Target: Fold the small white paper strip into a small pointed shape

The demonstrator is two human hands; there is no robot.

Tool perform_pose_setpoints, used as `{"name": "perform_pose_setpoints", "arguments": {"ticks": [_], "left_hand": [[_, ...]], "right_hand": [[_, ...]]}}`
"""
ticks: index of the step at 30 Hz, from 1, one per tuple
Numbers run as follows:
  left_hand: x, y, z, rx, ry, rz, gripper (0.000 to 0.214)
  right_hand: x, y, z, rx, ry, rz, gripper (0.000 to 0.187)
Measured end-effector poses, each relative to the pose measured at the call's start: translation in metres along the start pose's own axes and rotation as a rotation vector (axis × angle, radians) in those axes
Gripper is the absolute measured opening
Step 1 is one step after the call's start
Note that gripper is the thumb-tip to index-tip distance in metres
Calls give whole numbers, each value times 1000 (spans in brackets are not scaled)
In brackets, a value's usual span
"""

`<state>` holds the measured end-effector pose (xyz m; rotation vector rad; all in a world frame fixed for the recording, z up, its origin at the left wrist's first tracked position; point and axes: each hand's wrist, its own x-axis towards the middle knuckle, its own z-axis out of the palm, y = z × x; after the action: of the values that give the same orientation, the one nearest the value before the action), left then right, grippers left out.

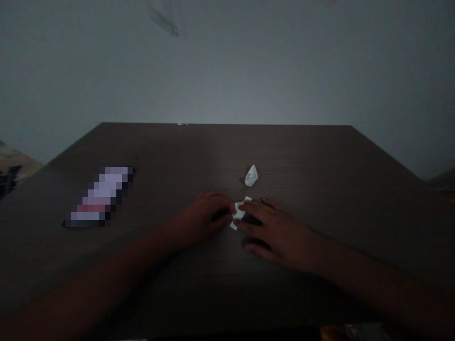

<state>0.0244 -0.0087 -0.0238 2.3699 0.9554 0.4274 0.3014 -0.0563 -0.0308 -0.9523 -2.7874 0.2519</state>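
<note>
A small white piece of folded paper (239, 213) lies on the dark wooden table between my two hands. My left hand (204, 215) is curled, its thumb and fingertips closed at the paper's left edge. From the other side, my right hand (280, 232) rests with its fingers spread; two fingertips press on the paper and cover part of it. Just beyond the hands sits a second white piece, a crumpled or folded paper (251, 175), touched by neither hand. The dim light hides the fine folds.
A phone-like device (101, 196) with a blurred-out screen lies on the left side of the table (302, 156). At the far table edge is a small white scrap (182, 124). A pale wall (227, 61) rises directly behind the table.
</note>
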Motion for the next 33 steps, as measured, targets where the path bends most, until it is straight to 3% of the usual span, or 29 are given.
{"name": "perform_pose_setpoints", "arguments": {"ticks": [8,20,27,33], "left_hand": [[-1,3,-1,28,-31,-37,16],[-1,10,0,88,-11,-73,21],[2,12,-2,70,-65,-128,22],[2,6,0,65,-46,-102,22]], "right_hand": [[-2,0,1,29,14,21,57],[-3,-4,-2,-78,81,101,46],[-2,10,-6,-178,95,231,35],[2,26,-7,-216,95,346,38]]}}
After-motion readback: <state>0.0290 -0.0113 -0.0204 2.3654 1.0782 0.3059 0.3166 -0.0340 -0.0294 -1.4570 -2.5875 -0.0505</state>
